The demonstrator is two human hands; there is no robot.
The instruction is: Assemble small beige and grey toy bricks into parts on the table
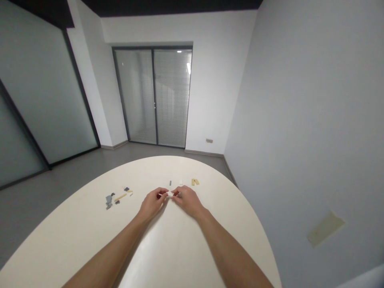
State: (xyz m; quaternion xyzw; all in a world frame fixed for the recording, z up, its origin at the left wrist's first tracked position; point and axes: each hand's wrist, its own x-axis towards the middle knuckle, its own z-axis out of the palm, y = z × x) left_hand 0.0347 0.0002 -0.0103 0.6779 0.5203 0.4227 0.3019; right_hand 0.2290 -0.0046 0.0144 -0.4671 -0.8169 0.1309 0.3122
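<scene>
Over the middle of the round table, my left hand and my right hand meet at a small white piece, which looks like a toy building brick. Both hands pinch it between thumb and fingers, one from each side. Its exact shape is too small to make out. Just beyond the hands lie a small grey-blue piece, a flat white piece partly behind my right fingers, and two tan pieces side by side.
Left of my hands is a loose group of pieces: grey ones, a long tan bar and a dark piece. The pale table has a curved far edge. A white wall rises close on the right.
</scene>
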